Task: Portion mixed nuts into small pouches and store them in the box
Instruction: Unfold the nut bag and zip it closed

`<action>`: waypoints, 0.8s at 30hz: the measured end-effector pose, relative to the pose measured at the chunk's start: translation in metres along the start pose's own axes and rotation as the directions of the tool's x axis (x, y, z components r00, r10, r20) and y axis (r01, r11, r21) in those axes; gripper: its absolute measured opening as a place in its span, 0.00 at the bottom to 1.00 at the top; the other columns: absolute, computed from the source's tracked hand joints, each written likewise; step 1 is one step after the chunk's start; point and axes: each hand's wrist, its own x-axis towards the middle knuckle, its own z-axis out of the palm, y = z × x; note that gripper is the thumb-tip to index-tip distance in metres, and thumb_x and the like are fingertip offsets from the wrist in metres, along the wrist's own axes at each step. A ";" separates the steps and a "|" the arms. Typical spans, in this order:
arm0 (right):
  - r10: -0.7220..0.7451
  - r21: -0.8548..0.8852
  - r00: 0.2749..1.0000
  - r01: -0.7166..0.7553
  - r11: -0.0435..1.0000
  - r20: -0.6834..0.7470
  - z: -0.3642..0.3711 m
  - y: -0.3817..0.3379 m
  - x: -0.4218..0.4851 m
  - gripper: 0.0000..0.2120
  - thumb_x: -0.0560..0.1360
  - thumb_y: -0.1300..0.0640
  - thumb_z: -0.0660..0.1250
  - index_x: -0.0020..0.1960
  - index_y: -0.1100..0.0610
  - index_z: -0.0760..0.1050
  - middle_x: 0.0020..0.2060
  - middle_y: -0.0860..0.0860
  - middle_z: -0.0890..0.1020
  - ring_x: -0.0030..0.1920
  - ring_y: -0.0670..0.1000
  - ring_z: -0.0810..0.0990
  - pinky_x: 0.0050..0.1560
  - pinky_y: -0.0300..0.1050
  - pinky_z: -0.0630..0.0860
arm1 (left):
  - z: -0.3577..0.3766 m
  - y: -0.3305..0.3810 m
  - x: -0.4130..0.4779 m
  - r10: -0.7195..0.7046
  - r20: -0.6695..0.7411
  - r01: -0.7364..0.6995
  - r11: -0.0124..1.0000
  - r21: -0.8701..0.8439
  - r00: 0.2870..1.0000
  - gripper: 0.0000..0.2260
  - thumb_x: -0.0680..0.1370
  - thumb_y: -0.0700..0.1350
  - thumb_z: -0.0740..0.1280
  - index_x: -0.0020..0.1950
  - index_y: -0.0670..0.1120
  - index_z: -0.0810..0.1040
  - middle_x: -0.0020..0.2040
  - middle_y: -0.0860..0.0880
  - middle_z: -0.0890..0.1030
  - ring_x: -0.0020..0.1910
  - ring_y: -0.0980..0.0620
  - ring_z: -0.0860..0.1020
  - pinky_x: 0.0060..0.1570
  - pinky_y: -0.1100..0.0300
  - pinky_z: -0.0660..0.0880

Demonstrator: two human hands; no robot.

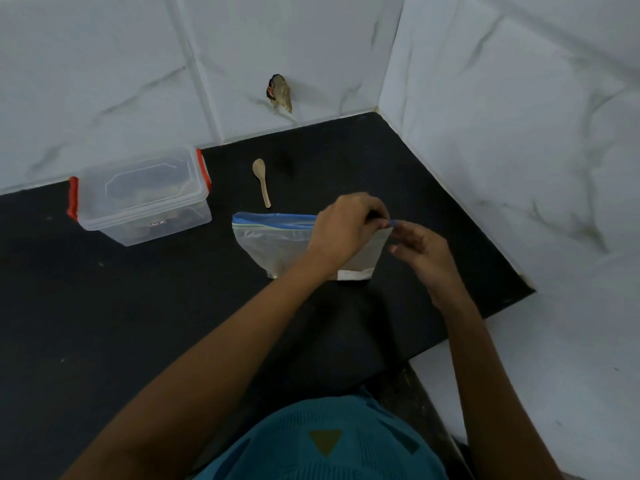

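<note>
Left grip point(346, 230) pinches pouch point(273, 242) top | clear, blue zip strip

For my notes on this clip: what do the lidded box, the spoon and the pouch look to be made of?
The box looks like clear, glossy rigid plastic: contents show through, and red latches sit at its ends. The spoon is pale, matte tan, probably wood or bamboo; hard to confirm. The pouch seems thin translucent plastic film with a blue zip strip.

Black counter point(104, 306): box point(142, 199), spoon point(262, 180), zip bag point(273, 240).
</note>
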 end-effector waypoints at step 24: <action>-0.154 0.011 0.981 0.156 0.988 -0.119 0.008 -0.015 0.004 0.11 0.72 0.65 0.68 0.47 0.51 0.74 0.43 0.47 0.79 0.46 0.44 0.79 0.48 0.37 0.76 | -0.033 -0.012 -0.021 -0.052 -0.127 0.043 0.996 -0.080 0.991 0.16 0.74 0.46 0.68 0.61 0.45 0.74 0.59 0.49 0.75 0.55 0.59 0.71 0.53 0.72 0.63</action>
